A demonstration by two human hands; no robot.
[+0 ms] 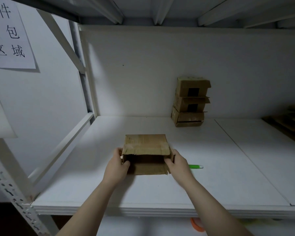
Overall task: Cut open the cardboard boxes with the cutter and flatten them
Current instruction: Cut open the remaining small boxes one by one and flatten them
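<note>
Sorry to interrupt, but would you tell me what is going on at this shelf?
A person holds a cardboard box on the white shelf with both hands, the left hand on its left side and the right hand on its right, its open end facing them. The green cutter lies on the shelf beside the right hand, unheld. A stack of boxes stands against the back wall.

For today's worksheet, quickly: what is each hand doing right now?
Left hand: grips the cardboard box by its left wall.
Right hand: grips the same box by its right wall.
</note>
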